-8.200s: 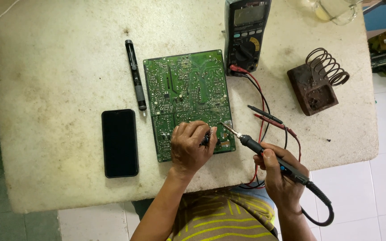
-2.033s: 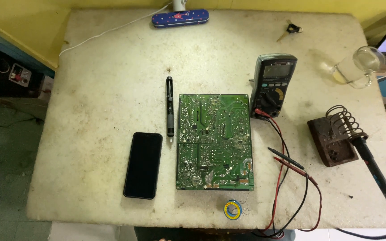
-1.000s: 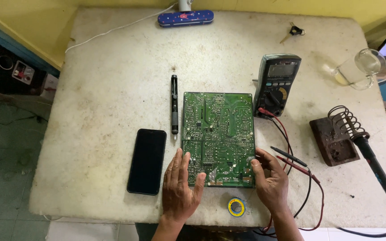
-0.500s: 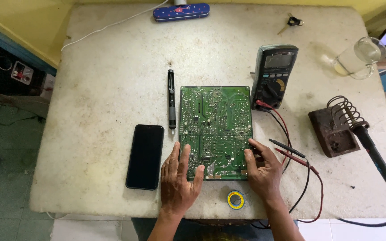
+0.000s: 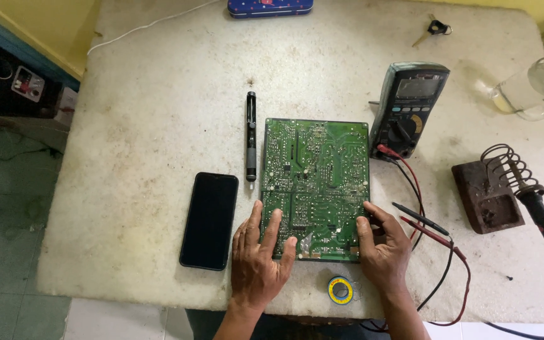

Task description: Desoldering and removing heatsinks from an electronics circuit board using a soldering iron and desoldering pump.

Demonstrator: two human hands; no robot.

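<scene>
A green circuit board (image 5: 316, 187) lay solder side up near the middle of the bench (image 5: 158, 113). The left hand (image 5: 260, 259) rested flat on the board's near left corner, its grip spread, fingers splayed across the green surface and pinching nothing. The right hand (image 5: 382, 249) sat at the board's near right corner, thumb on top and fingers curled against the edge; whether that grip actually clamped the board could not be told.

Just left of the board lay a black pen-shaped tool (image 5: 251, 135), and further left a dark phone (image 5: 209, 220), face up. Touching the board's far right corner stood a multimeter (image 5: 408, 106), its red and black leads (image 5: 420, 219) trailing down past the right hand. Well to the right of the board sat a brown soldering stand (image 5: 489, 194) with a coil holder. Just below the board, between the wrists, lay a small yellow solder spool (image 5: 340, 289).
</scene>
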